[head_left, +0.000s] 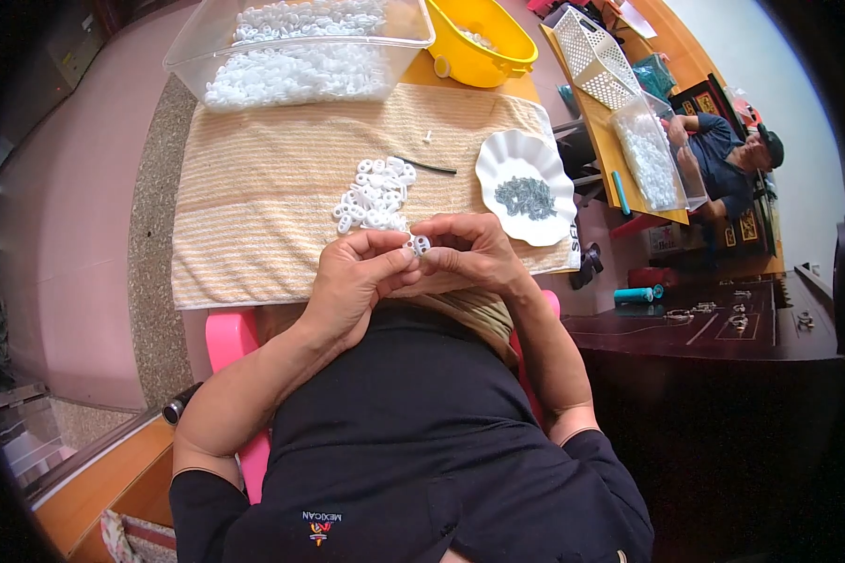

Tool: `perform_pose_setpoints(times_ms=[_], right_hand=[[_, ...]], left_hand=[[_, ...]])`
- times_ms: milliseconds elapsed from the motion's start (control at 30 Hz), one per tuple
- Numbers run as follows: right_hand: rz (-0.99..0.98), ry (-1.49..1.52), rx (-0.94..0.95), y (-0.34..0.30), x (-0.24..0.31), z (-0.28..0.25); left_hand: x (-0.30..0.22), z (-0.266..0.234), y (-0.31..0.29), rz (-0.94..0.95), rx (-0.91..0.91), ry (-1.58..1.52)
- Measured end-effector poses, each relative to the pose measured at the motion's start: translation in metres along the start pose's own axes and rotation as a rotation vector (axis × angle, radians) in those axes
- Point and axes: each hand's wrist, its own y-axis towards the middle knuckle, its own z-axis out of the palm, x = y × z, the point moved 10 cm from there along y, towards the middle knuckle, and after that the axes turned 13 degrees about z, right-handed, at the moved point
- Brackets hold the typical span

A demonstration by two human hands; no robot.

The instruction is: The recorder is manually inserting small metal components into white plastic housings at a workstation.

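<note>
Just off the near edge of the towel-covered table, my left hand (361, 277) and my right hand (474, 251) meet, fingertips pinched together. Between them is a small white oval plastic piece (422, 245) with holes in it. Both hands grip it; whether a smaller part is also in the fingers is hidden. Beyond my left fingertips lies a loose pile of similar white pieces (377, 195). A thin black rod (429, 167) lies at the pile's far right. To the right, a white scalloped dish (498, 155) holds many small grey translucent bits (526, 197).
A striped towel (244, 206) covers the table. At its far side stand a clear bin (300, 42) of white pieces and a yellow tub (488, 56). A tiny white part (428, 137) lies alone. Another person (723, 155) sits at a side table at right, beside a box of white pieces (648, 155).
</note>
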Motion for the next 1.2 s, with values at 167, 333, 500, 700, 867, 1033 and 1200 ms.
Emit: perform_pose_setpoints(times_ms=[167, 333, 500, 700, 867, 1033, 1200], right_hand=[[-0.002, -0.041, -0.008, -0.0013, 0.0011, 0.0009], [0.026, -0.020, 0.000, -0.0017, -0.0022, 0.0006], [0.030, 0.017, 0.038, -0.0020, -0.0011, 0.0033], [0.037, 0.085, 0.057, -0.0006, -0.0071, 0.0017], [0.033, 0.107, 0.051, -0.0003, -0.0064, 0.0011], [0.030, 0.142, 0.072, -0.0001, -0.0063, 0.0031], [0.046, 0.198, 0.058, -0.0012, -0.0063, 0.0038]], left_hand=[[0.0014, 0.0002, 0.0005, 0.001, 0.005, 0.003], [0.0013, 0.0009, -0.0005, -0.002, 0.002, 0.003], [0.0000, 0.0032, -0.0014, -0.016, -0.004, 0.008], [0.0004, 0.0035, -0.0009, -0.016, 0.009, -0.019], [0.0009, 0.0036, -0.0014, -0.033, 0.000, -0.022], [0.0019, 0.0039, -0.0015, -0.044, 0.000, -0.049], [0.0021, 0.0063, -0.0013, -0.065, 0.012, -0.084]])
